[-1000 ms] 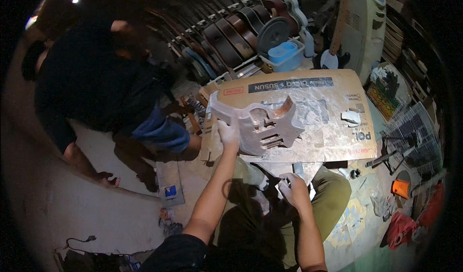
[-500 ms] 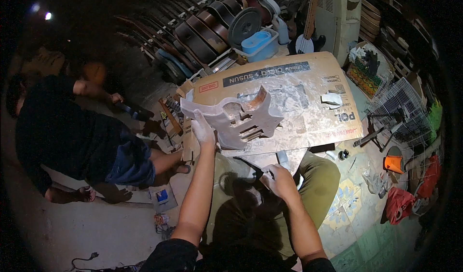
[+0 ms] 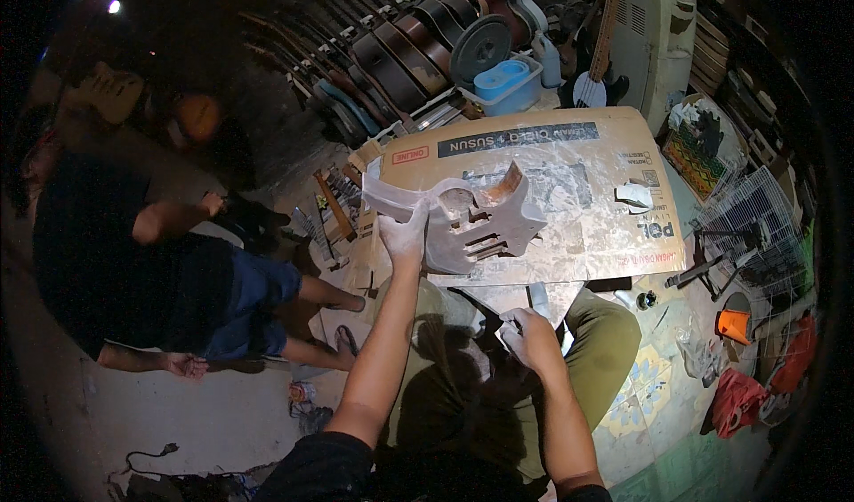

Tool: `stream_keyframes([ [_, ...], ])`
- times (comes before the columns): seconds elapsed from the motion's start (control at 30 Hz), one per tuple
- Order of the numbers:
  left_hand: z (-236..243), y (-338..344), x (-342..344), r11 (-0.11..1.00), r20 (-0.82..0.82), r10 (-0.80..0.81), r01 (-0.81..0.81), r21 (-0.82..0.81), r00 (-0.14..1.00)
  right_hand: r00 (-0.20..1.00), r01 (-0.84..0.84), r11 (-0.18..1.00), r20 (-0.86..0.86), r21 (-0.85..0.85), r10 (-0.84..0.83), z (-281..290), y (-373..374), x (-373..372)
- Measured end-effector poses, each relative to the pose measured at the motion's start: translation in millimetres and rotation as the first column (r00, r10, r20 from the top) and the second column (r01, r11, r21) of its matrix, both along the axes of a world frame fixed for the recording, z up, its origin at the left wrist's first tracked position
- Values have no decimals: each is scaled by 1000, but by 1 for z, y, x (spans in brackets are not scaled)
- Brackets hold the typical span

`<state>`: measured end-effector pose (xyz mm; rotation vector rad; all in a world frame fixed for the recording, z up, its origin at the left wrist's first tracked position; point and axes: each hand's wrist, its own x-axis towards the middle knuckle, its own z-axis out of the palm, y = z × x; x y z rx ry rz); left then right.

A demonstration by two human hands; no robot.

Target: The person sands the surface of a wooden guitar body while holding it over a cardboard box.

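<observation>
My left hand (image 3: 400, 235) is closed on the left part of a dusty, pale grey electric guitar body (image 3: 471, 239), which has routed cavities, slots and curved horns, one with bare brown wood. The body rests on a large printed cardboard sheet (image 3: 605, 213) coated in powder. Below the sheet's near edge, between my legs, my right hand (image 3: 527, 333) is closed around something small that I cannot make out. Just beyond it are a pale board and a small grey cylindrical piece (image 3: 538, 297). A crumpled white paper (image 3: 633, 197) lies on the cardboard's right.
A person in dark clothes (image 3: 124, 262) stands at the left. Guitars (image 3: 400, 66) line the back beside a tub (image 3: 498, 88). A wire cage (image 3: 738, 213), orange object (image 3: 733, 326), red bag (image 3: 738, 413) and black stand (image 3: 694, 271) are at right; a cord (image 3: 147, 453) lies lower left.
The other person has moved toward the lower left and is walking, legs now apart. The view has shifted somewhat. My left hand stays on the guitar body; my right hand has moved only slightly.
</observation>
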<state>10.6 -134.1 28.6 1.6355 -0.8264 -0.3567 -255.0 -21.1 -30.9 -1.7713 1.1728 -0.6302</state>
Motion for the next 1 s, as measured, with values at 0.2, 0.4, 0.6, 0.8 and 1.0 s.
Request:
stream_keyframes([
  [0.2,36,0,5,968,-20,-32,26,-249,999,999,13,1000,-44,-11,-13,-3,2,-1],
  [0.4,71,-7,34,880,-198,-329,224,-419,923,1000,1,999,-24,-39,-2,-5,-1,11],
  [0.6,67,22,15,830,-282,-412,229,-509,866,936,-110,994,334,-25,112,112,-26,73],
  [0.8,60,37,11,771,-244,-447,232,-593,861,986,-157,984,-63,-88,152,116,-43,103],
  [1.0,55,32,37,819,-133,-316,199,-539,939,987,-146,983,-90,-112,137,108,-34,102],
])
